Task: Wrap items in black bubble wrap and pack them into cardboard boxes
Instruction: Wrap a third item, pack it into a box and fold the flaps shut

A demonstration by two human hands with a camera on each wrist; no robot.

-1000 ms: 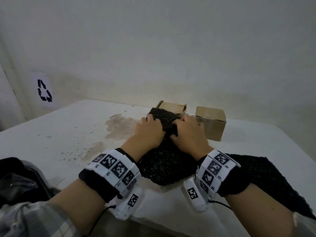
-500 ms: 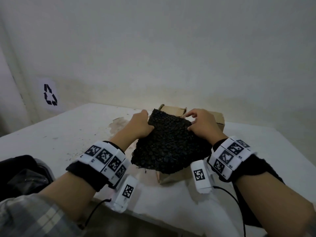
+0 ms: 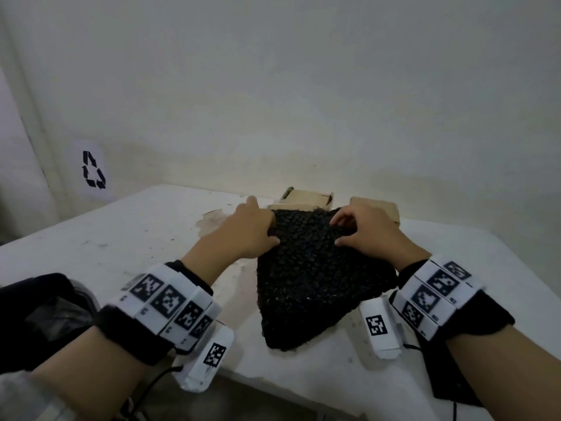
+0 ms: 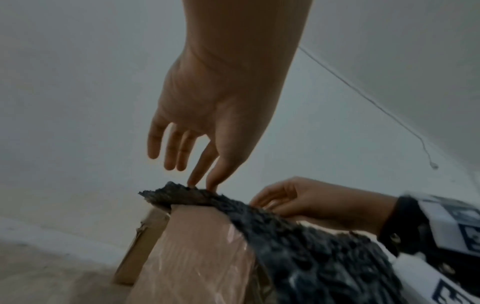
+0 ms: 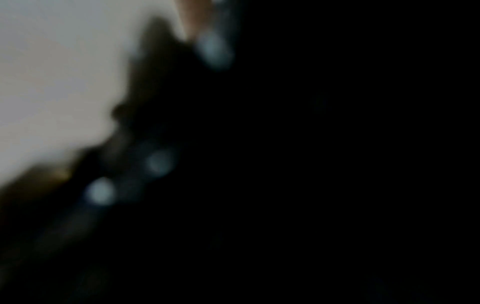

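Note:
A sheet of black bubble wrap [image 3: 306, 268] lies draped over a taped cardboard box [image 4: 202, 246] in the middle of the white table [image 3: 127, 238]. The box is hidden under the wrap in the head view. My left hand [image 3: 267, 230] pinches the wrap's upper left corner between thumb and index finger [image 4: 193, 179], with the other fingers straight. My right hand [image 3: 343, 233] grips the upper right edge with curled fingers. The right wrist view is dark and blurred.
Two more cardboard boxes stand behind by the wall, an open one [image 3: 306, 197] and another [image 3: 379, 208]. A second black sheet [image 3: 449, 375] hangs at the table's front right. A dark bag [image 3: 45, 314] sits at the left. The table's front edge is near my wrists.
My hands were pressed together on the wrap lying low on the table. They lifted it, spread apart to its top corners, and it now drapes over the box down to the table.

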